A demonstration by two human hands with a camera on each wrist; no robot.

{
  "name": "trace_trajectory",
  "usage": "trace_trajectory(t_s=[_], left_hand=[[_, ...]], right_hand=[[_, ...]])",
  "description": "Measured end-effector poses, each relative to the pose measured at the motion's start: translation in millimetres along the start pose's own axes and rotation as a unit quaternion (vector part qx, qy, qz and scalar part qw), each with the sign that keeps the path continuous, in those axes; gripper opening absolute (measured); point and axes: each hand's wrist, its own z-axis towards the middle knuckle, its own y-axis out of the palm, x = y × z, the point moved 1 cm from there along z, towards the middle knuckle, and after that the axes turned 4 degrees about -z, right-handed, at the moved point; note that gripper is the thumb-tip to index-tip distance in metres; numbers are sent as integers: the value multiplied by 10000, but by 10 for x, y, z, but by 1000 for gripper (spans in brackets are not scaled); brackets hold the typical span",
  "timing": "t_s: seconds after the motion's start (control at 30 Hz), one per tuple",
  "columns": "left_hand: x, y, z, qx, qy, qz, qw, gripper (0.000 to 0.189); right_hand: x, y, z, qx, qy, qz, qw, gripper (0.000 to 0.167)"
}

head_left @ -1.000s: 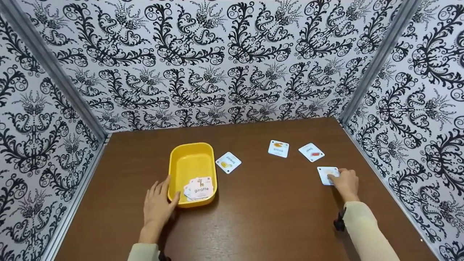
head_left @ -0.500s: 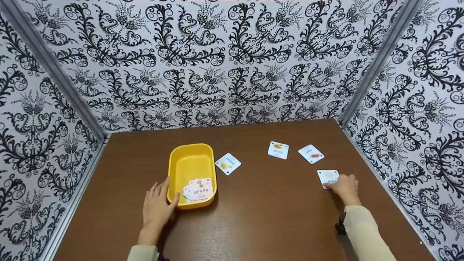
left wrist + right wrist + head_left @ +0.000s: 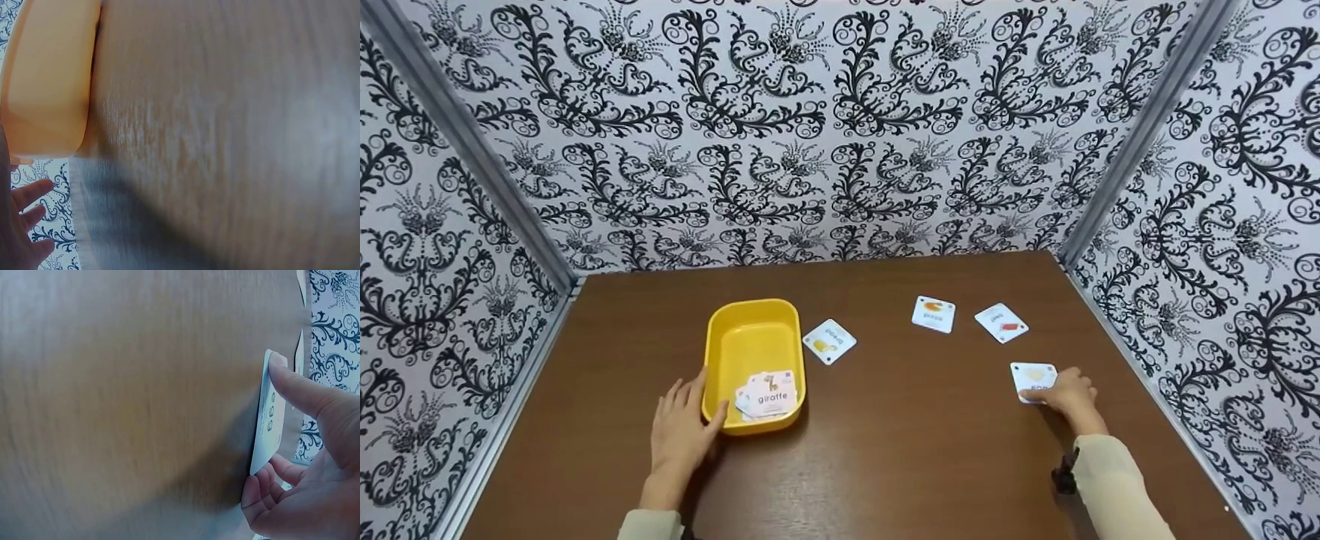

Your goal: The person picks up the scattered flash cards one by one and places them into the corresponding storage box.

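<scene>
Drawing the egg card (image 3: 1035, 373) closer, pinched by its sides

Have slid that card a little toward the body since the earlier head views, with the right hand (image 3: 1072, 397) travelling along with it. Have shifted the thumb too, off the card's picture and down to its near-left corner, uncovering part of the printed word. Judging from this, probably gaining a surer hold on that one card, though without altering anything inside the yellow tray (image 3: 754, 345) so far.

Grasping the egg card with the right hand, thumb at one side, fingers at the other, low over the worktop (image 3: 885, 465). Cannot tell whether lifted clear of it. Lightly gripping the tray's near-left corner with the left hand (image 3: 679, 431), thumb over the rim and forefinger outside, other fingers loosely spread.

Counting four cards outside the tray: one in the right hand; one red-pictured card (image 3: 1001, 323) beyond that hand and slightly left; one pizza card (image 3: 934, 314) beyond it and farther left; one bread card (image 3: 829, 341) well to its left, just beside the tray. Counting one tray, touching the left hand on its right. Counting one pile of cards (image 3: 742, 401) in the tray's near end, topped by one giraffe card (image 3: 774, 394), too overlapped for an exact number.
</scene>
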Motion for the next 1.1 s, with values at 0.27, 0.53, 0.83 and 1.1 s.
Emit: trace_trajectory(t_s=[0.27,0.53,0.83,1.1], left_hand=[[25,-22,6,139,108,-66,9998,72],[40,-22,6,166,95,-32,9998,71],[26,-26,-14,113,64,-53,9999,72],[3,-32,-9,188,118,13,9998,71]], right_hand=[[14,4,-16,204,-362,-129,9991,90],[42,-25,-86,-58,-669,731,9951,47],[-168,49,-226,-680,-541,2497,9644,43],[-402,152,-360,-804,-788,2732,9554,41]])
